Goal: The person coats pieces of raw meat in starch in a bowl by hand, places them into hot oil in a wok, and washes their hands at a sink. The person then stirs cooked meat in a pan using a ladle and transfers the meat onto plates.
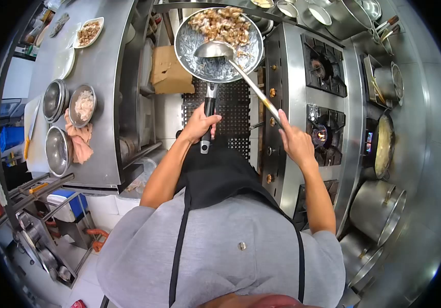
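My left hand is closed around the black handle of a frying pan, held out in front of my apron above the floor. Browned, chopped food lies heaped at the pan's far side, and greasy residue coats its bare bottom. With my right hand I grip the end of a long-handled ladle. The ladle's metal bowl rests in or just over the pan, beside the food. I cannot tell whether the bowl touches the pan.
To the right, a stove has a lit burner. Large pots stand along the wall. On the left, a steel counter bears metal bowls, a plate of chopped food and a knife. A cardboard box stands beyond.
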{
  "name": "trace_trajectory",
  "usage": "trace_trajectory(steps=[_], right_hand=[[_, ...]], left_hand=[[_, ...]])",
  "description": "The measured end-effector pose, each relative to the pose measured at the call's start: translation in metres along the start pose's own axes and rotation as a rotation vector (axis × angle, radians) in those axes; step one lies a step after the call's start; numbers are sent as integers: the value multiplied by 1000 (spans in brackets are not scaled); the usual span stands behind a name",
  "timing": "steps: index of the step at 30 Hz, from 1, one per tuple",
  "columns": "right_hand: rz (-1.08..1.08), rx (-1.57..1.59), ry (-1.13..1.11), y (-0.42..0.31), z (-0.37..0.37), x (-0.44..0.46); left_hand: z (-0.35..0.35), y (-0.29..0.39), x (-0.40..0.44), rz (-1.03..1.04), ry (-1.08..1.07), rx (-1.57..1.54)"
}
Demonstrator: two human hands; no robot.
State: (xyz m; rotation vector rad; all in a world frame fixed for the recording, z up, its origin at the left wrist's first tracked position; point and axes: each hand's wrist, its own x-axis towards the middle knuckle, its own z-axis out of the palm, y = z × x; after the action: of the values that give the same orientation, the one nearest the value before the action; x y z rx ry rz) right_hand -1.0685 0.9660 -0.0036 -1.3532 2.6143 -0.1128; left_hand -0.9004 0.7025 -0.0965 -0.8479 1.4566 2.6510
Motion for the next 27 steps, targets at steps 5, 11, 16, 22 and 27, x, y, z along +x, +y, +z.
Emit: trace_trajectory(steps=[5, 11, 16, 22, 27], right_hand=[[44, 333, -34, -4, -12, -72], [217, 360, 159, -30, -5, -11], [261, 65, 267, -30, 15, 49], [279, 615, 460, -71, 32, 68], [298, 1732, -187, -80, 9, 60]], left_hand=[[6, 0, -2, 15, -14, 21], [29, 3, 6, -29, 27, 27], [41, 39, 13, 150, 7, 96], [29, 52, 36, 326, -60, 112], [14, 27, 36, 240, 91, 239]])
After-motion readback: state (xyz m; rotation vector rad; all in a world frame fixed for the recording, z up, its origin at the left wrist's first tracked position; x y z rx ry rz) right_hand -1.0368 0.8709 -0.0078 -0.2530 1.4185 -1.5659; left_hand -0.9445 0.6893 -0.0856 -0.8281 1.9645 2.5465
